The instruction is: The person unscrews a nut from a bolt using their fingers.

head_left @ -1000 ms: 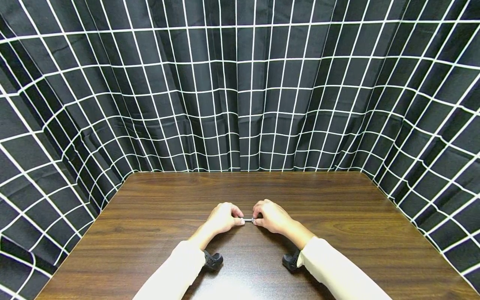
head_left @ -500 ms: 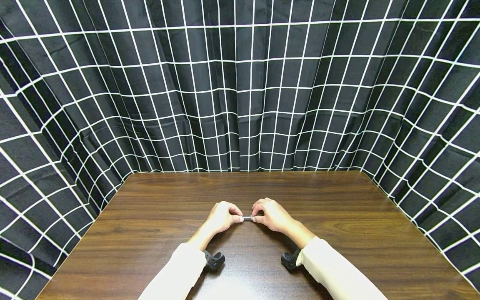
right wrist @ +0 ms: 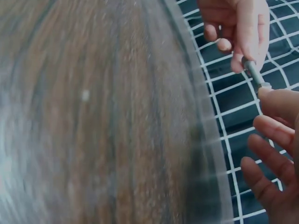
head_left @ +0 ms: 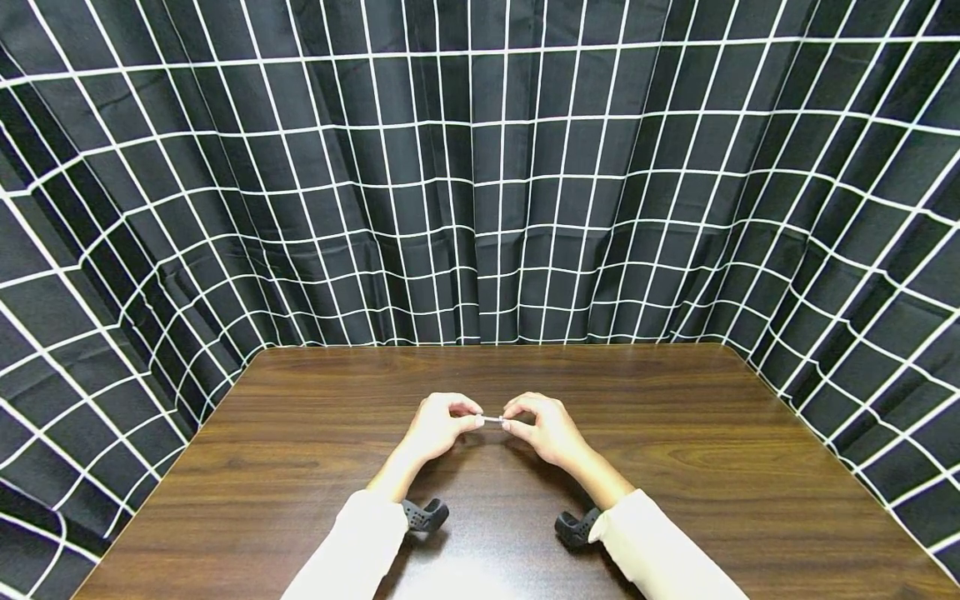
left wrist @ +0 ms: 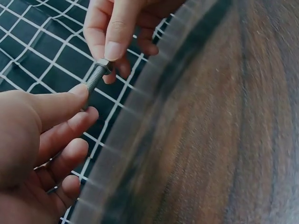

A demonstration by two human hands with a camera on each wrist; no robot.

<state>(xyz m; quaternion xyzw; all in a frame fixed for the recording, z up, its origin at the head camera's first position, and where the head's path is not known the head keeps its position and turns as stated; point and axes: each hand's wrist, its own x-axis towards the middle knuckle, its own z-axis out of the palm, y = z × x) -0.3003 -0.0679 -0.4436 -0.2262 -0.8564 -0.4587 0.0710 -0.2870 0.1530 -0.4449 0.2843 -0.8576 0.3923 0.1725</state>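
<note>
1 bolt (left wrist: 95, 78), metal, threaded, w/ hex end (left wrist: 103, 64) (nut or head, can't tell); held above surface (head_left: 637, 400), betw. both hands. L. hand (head_left: 433, 427): thumb & finger pinch bolt's other end, remaining fingers loosely curled. R. hand (head_left: 553, 432): thumb & fingertips pinch hex end. Handling (est.): light, stiff, not fragile; small, so may slip. Best hold: threaded length one side, hex flats other.

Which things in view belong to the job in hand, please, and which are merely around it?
Seemingly the job:
Threaded bolt, pinched by the left hand
Hex piece on it (nut or head unclear), at the right hand's fingertips

Merely around it:
Wooden table
Grid-patterned curtain
Black wrist pieces
</note>
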